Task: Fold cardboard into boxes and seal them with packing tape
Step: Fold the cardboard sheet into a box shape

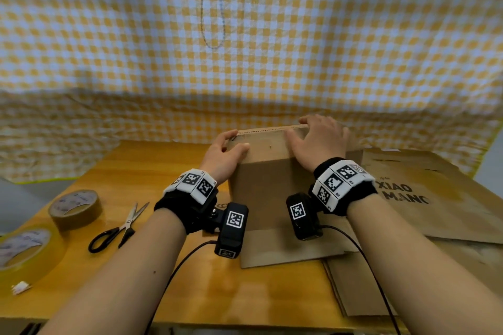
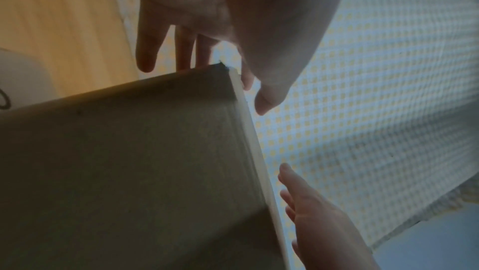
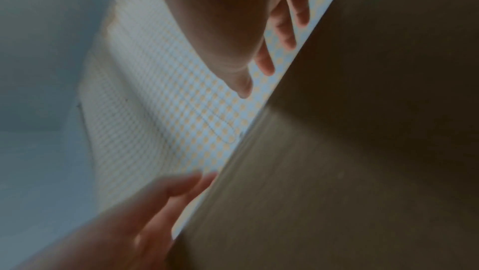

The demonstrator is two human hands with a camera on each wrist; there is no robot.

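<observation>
A brown cardboard box (image 1: 266, 187) stands upright in the middle of the wooden table (image 1: 245, 294), its top flap (image 1: 268, 144) tilted toward the far side. My left hand (image 1: 226, 152) rests at the flap's top left corner, thumb on the near face and fingers nearly straight past the edge. My right hand (image 1: 318, 141) lies flat on the right part of the flap with spread fingers reaching over its top edge. The left wrist view shows the cardboard (image 2: 129, 161), my left hand (image 2: 233, 18) and my right hand (image 2: 324, 229). In the right wrist view, the cardboard (image 3: 337, 172) lies beside my right hand (image 3: 220, 18).
A brown tape roll (image 1: 74, 208), a clear tape roll (image 1: 24, 250) and black-handled scissors (image 1: 117, 228) lie at the left of the table. Flat cardboard sheets (image 1: 424, 198) are stacked at the right. A yellow checked cloth (image 1: 245, 49) hangs behind.
</observation>
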